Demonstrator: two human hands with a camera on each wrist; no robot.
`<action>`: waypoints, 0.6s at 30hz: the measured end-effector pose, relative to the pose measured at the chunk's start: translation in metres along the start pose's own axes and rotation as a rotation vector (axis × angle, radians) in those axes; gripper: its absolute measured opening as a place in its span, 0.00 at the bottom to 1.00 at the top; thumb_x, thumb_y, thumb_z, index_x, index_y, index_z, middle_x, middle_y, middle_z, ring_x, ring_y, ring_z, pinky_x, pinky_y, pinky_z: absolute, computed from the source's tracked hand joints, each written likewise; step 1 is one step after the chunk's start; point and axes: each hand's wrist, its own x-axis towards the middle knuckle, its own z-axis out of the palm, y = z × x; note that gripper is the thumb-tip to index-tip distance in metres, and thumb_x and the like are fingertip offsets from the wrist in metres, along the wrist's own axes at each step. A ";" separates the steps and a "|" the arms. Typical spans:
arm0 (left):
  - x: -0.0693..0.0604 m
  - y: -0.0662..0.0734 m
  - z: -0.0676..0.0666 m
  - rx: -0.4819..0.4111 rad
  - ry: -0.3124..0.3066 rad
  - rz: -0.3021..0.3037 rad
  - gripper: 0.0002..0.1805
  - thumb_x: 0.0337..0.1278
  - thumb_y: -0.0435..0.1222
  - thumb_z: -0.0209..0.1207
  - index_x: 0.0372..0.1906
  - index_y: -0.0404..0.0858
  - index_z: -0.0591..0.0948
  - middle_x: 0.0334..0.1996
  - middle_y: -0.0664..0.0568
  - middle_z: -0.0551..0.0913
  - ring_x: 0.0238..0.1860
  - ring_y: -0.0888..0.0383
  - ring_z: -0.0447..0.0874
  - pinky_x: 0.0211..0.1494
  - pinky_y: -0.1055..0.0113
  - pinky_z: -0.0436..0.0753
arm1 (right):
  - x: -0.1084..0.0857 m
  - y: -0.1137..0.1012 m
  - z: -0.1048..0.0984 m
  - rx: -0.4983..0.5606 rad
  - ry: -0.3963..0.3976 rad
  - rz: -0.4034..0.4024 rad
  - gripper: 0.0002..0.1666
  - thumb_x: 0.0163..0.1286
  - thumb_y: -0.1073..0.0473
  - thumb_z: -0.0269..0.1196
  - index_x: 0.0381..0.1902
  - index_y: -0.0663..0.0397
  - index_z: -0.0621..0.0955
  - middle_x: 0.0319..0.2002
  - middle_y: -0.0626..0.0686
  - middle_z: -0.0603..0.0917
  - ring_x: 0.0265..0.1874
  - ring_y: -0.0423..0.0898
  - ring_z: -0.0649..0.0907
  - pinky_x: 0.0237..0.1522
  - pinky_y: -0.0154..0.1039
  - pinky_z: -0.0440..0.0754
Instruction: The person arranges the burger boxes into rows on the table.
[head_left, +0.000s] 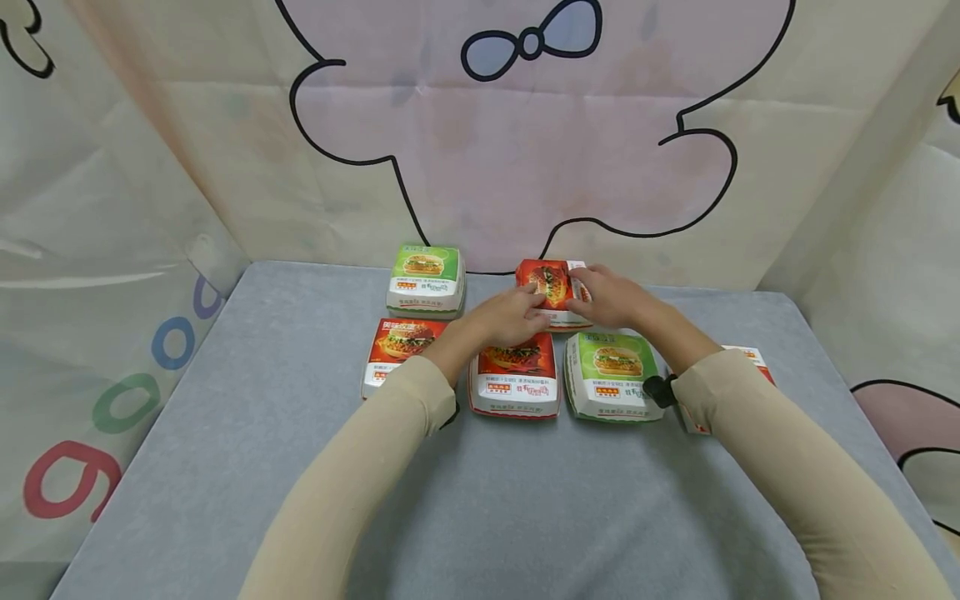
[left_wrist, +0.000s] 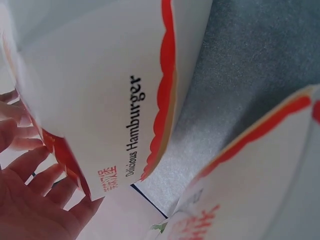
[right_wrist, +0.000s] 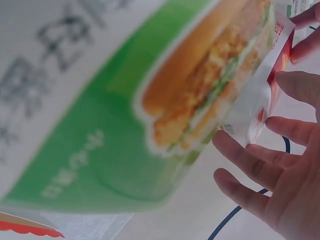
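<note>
I have both hands at the back red burger box (head_left: 553, 279), the left hand (head_left: 506, 317) at its left side and the right hand (head_left: 615, 300) at its right. The right fingers are spread, some tips against the carton and others free of it; the left fingers fan apart, gently bent. I cannot tell how hard either presses. The box sits at the rear of the table, a squat, rounded-corner carton of smooth card, its red top printed with a burger and its front white.

Just in front of it I have the front red box (head_left: 517, 387), the same pillowy shape, with a thin red rim at its base. Beside that is the front green box (head_left: 615, 375), which looms blurred in my right wrist view. Further left are the left red box (head_left: 401, 337) and, behind it, the back green box (head_left: 426, 279). The right box (head_left: 750, 358) is partly hidden by a cuff.

Matte beige sleeves (head_left: 352, 475) reach across soft, felt-like grey-blue cloth (head_left: 202, 417). Beyond hangs a creased, slightly glossy backdrop (head_left: 525, 150) with thick black outlines.
</note>
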 end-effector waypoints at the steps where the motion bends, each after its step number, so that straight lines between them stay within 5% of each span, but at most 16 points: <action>1: 0.000 0.000 0.000 0.003 0.001 -0.007 0.31 0.76 0.50 0.45 0.76 0.40 0.64 0.78 0.47 0.54 0.77 0.50 0.53 0.76 0.55 0.56 | 0.000 0.000 -0.001 -0.002 0.006 0.002 0.39 0.75 0.51 0.56 0.75 0.65 0.60 0.71 0.73 0.60 0.68 0.69 0.66 0.64 0.67 0.65; 18: 0.000 0.001 -0.002 -0.015 0.015 -0.041 0.32 0.74 0.51 0.48 0.75 0.39 0.65 0.78 0.49 0.56 0.77 0.51 0.54 0.76 0.55 0.58 | 0.007 0.011 -0.010 0.072 0.032 -0.046 0.40 0.74 0.54 0.58 0.76 0.64 0.58 0.74 0.72 0.53 0.73 0.69 0.54 0.67 0.69 0.58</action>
